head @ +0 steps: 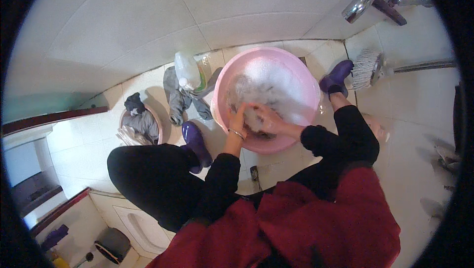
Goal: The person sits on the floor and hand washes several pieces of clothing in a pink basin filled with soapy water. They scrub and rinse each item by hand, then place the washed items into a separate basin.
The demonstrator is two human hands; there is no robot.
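A large pink plastic basin (pixel 313 114) stands on the tiled floor between my feet, holding white suds (pixel 272 70) and cloudy grey water. My left hand (pixel 237 120), with a bangle at the wrist, reaches into the near left part of the basin. Beside it is my right hand (pixel 272 121), its fingers bent toward the left hand. Both are at the foam and partly hidden by it. Dark cloth (pixel 264 134) shows beneath the hands; blur and suds hide whether either hand grips it.
Left of the basin, a white plastic bottle (pixel 187 70) is by grey trousers (pixel 176 99) on the floor. A smaller tub (pixel 160 131) holds clothes. My purple shoes (pixel 196 142) flank the basin. A mop (pixel 366 70) lies right, below a chrome faucet (pixel 361 7). A squat toilet (pixel 142 229) is lower left.
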